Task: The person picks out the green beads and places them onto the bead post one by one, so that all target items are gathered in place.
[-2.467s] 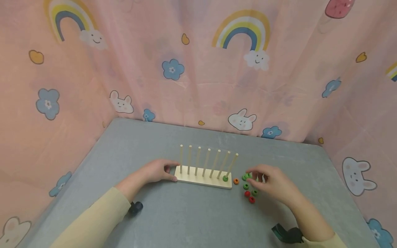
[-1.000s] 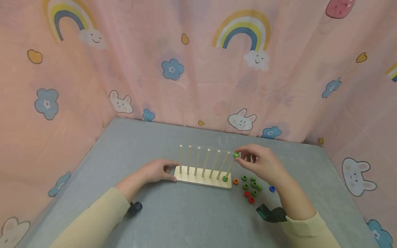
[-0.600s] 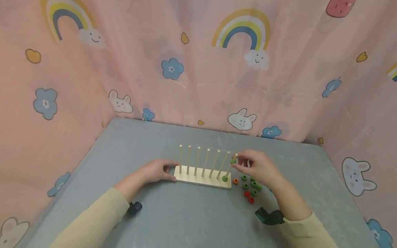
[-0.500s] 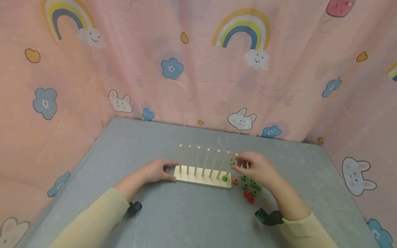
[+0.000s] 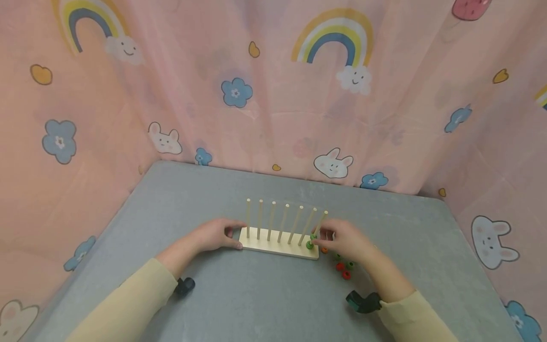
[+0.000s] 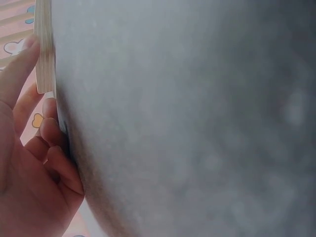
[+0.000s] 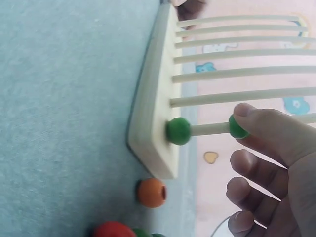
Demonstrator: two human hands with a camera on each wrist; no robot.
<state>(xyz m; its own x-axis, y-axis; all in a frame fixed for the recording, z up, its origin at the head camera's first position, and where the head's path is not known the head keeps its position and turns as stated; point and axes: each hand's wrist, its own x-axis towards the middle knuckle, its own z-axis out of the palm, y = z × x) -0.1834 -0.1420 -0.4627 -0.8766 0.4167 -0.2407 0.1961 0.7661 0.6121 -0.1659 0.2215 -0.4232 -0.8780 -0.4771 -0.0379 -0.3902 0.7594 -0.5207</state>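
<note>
A pale wooden base (image 5: 273, 243) with several upright pegs lies on the grey table. My left hand (image 5: 213, 235) grips its left end between thumb and fingers; the left wrist view has the thumb against the base's edge. On the rightmost peg (image 7: 211, 129), one green bead (image 7: 178, 131) sits at the bottom. Above it, a second green bead (image 7: 237, 129) is threaded on the same peg, pinched by thumb and index finger of my right hand (image 5: 347, 239). A gap separates the two beads in the right wrist view.
An orange bead (image 7: 151, 192) lies just off the base's right end. Red beads (image 5: 340, 267) and green beads (image 5: 351, 264) are loose nearby, partly hidden by the right hand. A pink patterned curtain (image 5: 273, 95) hangs behind the grey table (image 5: 256, 294).
My right hand has brought a green bead from the loose pile to the top of the rightmost peg and slid it down. The left hand stays on the base.
</note>
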